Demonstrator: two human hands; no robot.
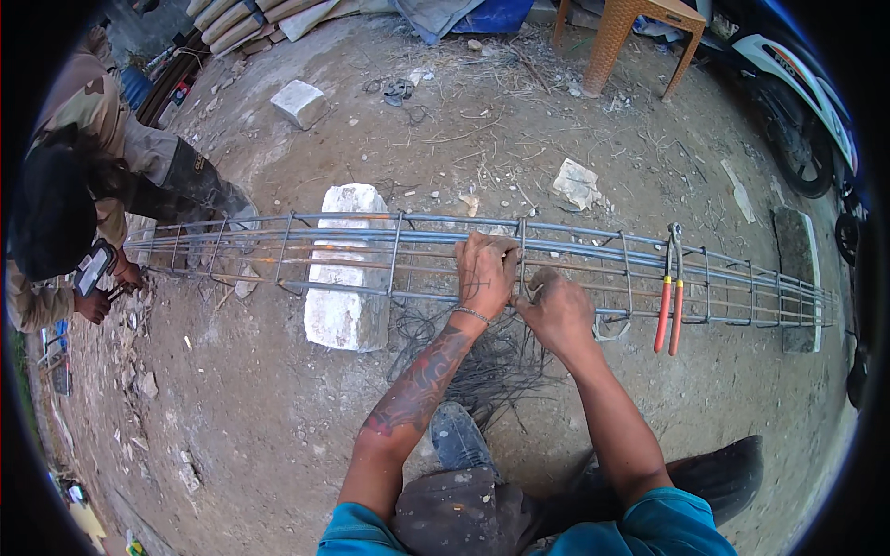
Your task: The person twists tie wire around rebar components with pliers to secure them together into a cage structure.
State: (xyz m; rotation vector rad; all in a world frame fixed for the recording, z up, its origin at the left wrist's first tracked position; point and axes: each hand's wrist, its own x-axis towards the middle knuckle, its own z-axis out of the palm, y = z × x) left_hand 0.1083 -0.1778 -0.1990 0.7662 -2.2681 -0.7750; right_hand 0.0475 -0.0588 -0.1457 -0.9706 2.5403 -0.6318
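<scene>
While both hands worked at one stirrup, the steel rebar cage point(565, 246) lay across a white block point(345, 320), between its far and near edges, and at the right crossed a grey block point(795, 236) toward its near edge. The left hand point(487, 273) was bent over the bars beside the stirrup; the right hand point(559, 310) was curled narrow just right of it. Whether either set of fingers pinched wire could not be determined. Red-handled pincers point(666, 301) hung on the cage, right of both hands.
</scene>
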